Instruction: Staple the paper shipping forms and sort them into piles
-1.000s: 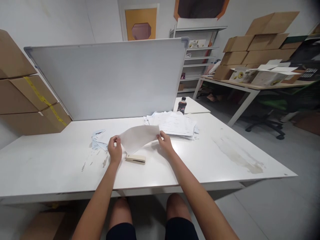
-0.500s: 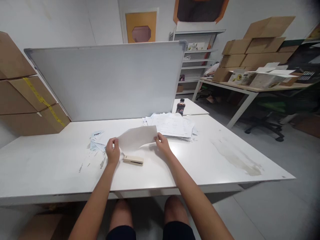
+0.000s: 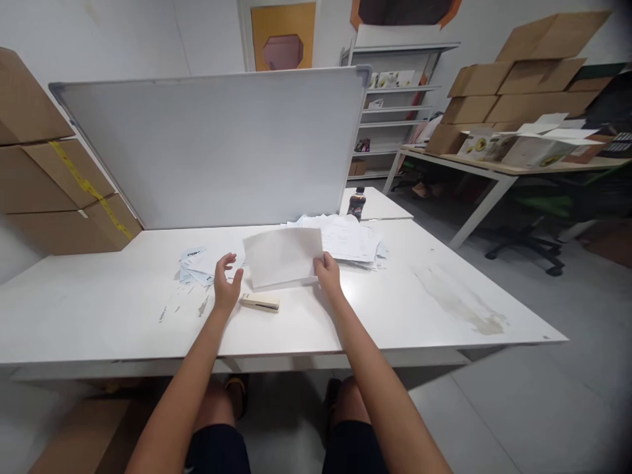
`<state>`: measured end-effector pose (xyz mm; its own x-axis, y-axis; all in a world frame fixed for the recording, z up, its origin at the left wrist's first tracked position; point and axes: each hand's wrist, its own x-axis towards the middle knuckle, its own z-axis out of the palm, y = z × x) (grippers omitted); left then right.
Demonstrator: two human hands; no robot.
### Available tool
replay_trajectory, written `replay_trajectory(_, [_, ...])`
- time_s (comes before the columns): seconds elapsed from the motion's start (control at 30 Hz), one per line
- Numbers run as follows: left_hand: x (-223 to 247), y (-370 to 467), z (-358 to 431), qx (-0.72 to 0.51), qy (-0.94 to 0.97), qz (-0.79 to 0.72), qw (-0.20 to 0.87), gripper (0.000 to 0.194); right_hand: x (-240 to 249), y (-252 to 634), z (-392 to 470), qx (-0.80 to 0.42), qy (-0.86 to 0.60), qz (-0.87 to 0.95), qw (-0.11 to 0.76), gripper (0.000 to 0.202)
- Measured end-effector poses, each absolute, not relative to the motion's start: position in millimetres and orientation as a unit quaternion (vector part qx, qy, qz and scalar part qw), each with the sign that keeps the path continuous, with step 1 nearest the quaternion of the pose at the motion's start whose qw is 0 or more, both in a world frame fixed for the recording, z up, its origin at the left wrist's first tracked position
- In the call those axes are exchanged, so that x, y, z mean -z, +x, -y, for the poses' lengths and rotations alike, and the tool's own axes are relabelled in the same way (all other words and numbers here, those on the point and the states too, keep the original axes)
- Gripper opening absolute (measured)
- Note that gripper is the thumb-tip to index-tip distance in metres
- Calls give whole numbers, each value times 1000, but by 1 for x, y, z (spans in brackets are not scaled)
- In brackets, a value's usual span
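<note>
Upright above the table, a sheet of white paper [image 3: 284, 258] is held at its right edge by my right hand [image 3: 327, 271], thumb on the near face. My left hand [image 3: 228, 282] is off the paper, just left of its edge, with thumb and fingers apart and nothing between them. Below the sheet lies a cream stapler [image 3: 260, 303] on the table. A small pile of paper slips [image 3: 195, 266] sits to the left of my left hand. Behind my right hand is a stack of printed papers [image 3: 348, 238].
The white table [image 3: 123, 316] carries a leaning whiteboard [image 3: 212, 148] at its back. Cardboard boxes [image 3: 59, 174] stand at the left. A dark drink bottle [image 3: 356, 203] is behind the paper stack. Farther right are another desk [image 3: 494, 172] with boxes and an office chair [image 3: 536, 245].
My left hand has let go of the paper's left edge and its fingers have spread. The sheet now stands more upright, held by my right hand alone. The view has shifted slightly.
</note>
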<state>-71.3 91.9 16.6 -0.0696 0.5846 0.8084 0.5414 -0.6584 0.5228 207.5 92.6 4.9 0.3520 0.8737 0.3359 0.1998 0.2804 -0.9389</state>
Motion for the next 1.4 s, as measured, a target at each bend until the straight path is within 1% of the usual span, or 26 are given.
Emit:
replay_trajectory(0.07, [-17,-72,-81,-542,748,-382,-14,45,-5,215,-81,-256,-559,443,652,16])
replay_trajectory(0.17, [-16,-72,-65,-393,857,-334,-19,41,0,232,-51,-289,-573,384,664,18])
replay_trajectory(0.23, [-13,-69,-61,-302,896,-326,0,34,6,247,-24,-334,-575,390,637,23])
replay_trajectory(0.3, [-10,-65,-61,-259,905,-337,6,31,11,262,5,-371,-588,407,592,27])
replay_trajectory(0.4, [-6,-61,-67,-252,899,-357,-10,33,13,277,35,-412,-617,411,529,33])
replay_trajectory(0.47, [-3,-61,-70,-254,896,-364,-17,34,13,280,43,-431,-626,406,507,36])
replay_trajectory(0.7, [0,-61,-68,-263,890,-371,-42,38,15,277,37,-410,-647,437,471,31])
replay_trajectory(0.93, [-2,-60,-68,-253,897,-361,-38,38,14,277,40,-417,-652,455,440,37])
replay_trajectory(1.2, [-3,-60,-67,-255,900,-351,-52,34,22,271,33,-330,-677,502,426,33])
replay_trajectory(1.4, [-9,-56,-61,-272,902,-330,-56,33,18,270,34,-306,-686,514,413,33])
